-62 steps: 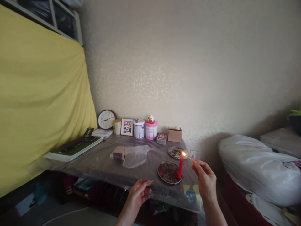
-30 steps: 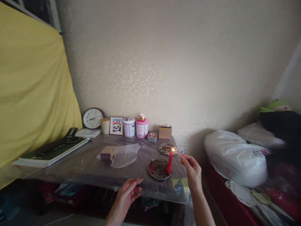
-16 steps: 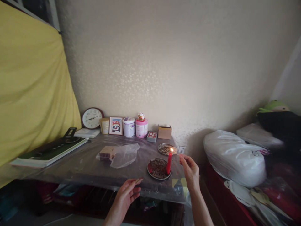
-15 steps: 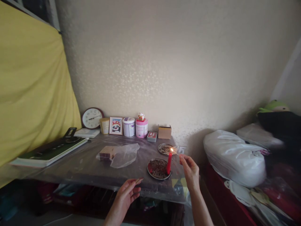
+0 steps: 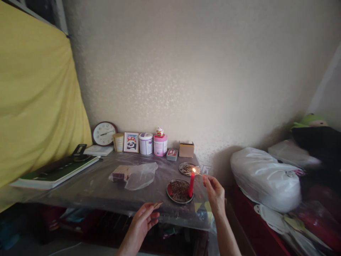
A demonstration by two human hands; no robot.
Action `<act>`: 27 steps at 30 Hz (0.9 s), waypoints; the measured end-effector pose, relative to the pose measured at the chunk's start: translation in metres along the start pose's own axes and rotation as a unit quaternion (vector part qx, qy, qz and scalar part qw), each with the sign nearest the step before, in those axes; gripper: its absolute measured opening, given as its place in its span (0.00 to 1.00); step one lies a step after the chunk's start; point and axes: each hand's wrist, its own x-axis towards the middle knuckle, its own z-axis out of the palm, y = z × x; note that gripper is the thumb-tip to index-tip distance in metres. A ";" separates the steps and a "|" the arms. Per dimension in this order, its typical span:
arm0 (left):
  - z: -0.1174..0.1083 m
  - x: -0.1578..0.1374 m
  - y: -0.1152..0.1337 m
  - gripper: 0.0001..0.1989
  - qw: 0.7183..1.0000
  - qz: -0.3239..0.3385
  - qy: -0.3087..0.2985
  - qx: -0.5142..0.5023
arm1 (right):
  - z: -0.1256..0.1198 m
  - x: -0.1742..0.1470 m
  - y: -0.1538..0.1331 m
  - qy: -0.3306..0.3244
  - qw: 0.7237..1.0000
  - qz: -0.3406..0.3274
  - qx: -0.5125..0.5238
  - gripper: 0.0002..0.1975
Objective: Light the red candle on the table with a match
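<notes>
My right hand (image 5: 215, 193) pinches a thin wooden match (image 5: 199, 174), its tip at the flame on top of a red candle (image 5: 191, 185). Upright, the candle stands at the right side of a round metal plate (image 5: 173, 200) covered with dark residue and red wax. Low in front of the table edge, my left hand (image 5: 146, 217) holds a small, flat, brownish piece (image 5: 157, 205) that looks like a matchbox, mostly hidden by the fingers. Behind the candle, a second metal plate (image 5: 181, 172) carries a heap of matchsticks (image 5: 189, 168).
A brown block of small boxes (image 5: 121, 173) lies beside crumpled clear plastic (image 5: 142, 176) on the covered table (image 5: 106, 193). Along the wall stand a clock (image 5: 104, 133), a framed picture (image 5: 131, 142), tins (image 5: 146, 144) and a cardboard box (image 5: 186, 149). White bags (image 5: 263, 177) sit right.
The match in my right hand has shifted very slightly left and down at the candle flame. My left hand has hardly moved.
</notes>
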 end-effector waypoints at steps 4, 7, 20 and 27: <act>-0.001 0.001 0.000 0.16 1.000 0.001 -0.003 0.001 | 0.000 0.000 0.000 0.002 1.000 -0.001 -0.003 0.17; -0.002 0.001 -0.001 0.16 1.000 0.001 -0.002 -0.006 | 0.000 0.000 0.000 0.001 1.000 -0.002 -0.007 0.16; -0.004 0.002 -0.002 0.16 1.000 0.003 -0.010 0.001 | 0.003 0.001 0.003 0.001 1.000 0.011 -0.023 0.16; -0.001 0.000 0.000 0.17 1.000 -0.002 -0.001 0.006 | 0.003 0.004 0.010 -0.003 1.000 0.012 -0.026 0.18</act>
